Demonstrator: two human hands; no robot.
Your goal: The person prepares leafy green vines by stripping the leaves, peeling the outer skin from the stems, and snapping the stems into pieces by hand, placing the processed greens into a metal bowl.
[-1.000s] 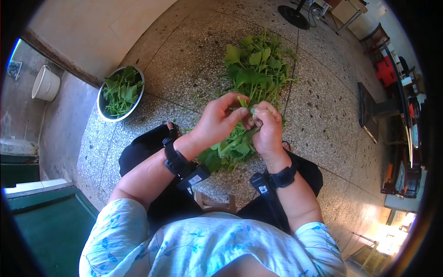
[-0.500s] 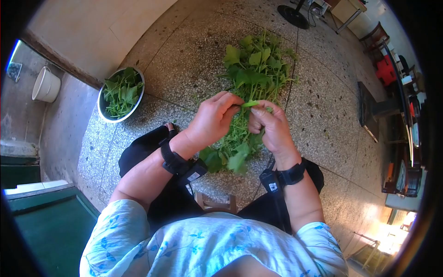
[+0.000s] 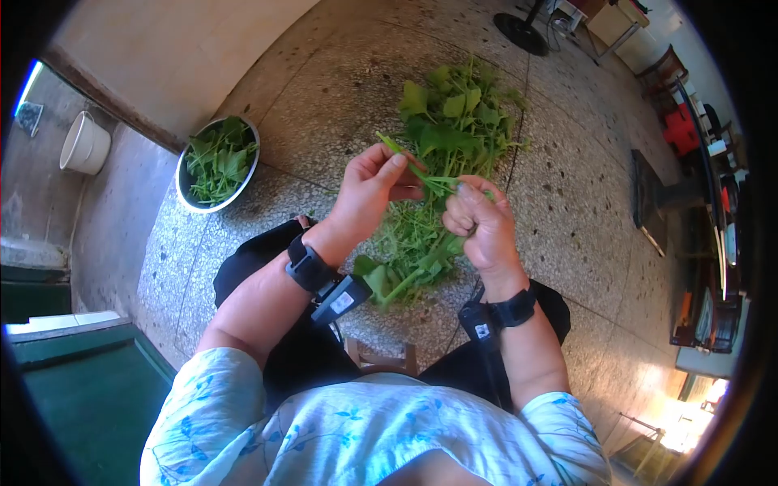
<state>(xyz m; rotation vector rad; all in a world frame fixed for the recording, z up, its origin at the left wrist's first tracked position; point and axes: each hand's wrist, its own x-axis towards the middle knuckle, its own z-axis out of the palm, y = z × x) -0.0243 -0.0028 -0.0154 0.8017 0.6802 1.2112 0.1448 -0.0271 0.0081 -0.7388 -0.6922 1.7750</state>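
Note:
A green vine stem (image 3: 429, 176) stretches between my two hands in the head view. Thumb and fingers of my left hand (image 3: 369, 190) pinch it, and its cut-looking tip pokes out above them. My right hand (image 3: 480, 217) is closed on the stem's other end, where it splits into thin strands. Behind the hands lies a pile of leafy greens (image 3: 458, 113) with broad leaves and long stems. Below them, between my knees, is a looser heap of stripped strands and leaves (image 3: 409, 259) on the floor.
A metal bowl (image 3: 185, 194) of picked leaves and stems stands on the speckled floor (image 3: 583, 202) at left. A white bucket (image 3: 84, 144) is farther left. A black stand base (image 3: 521, 34) is at the back, and a table with chairs (image 3: 703, 178) lines the right.
My left hand has turned and moved slightly up and left, so more of the stem shows. The right hand has closed into a tighter grip and drawn slightly to the right.

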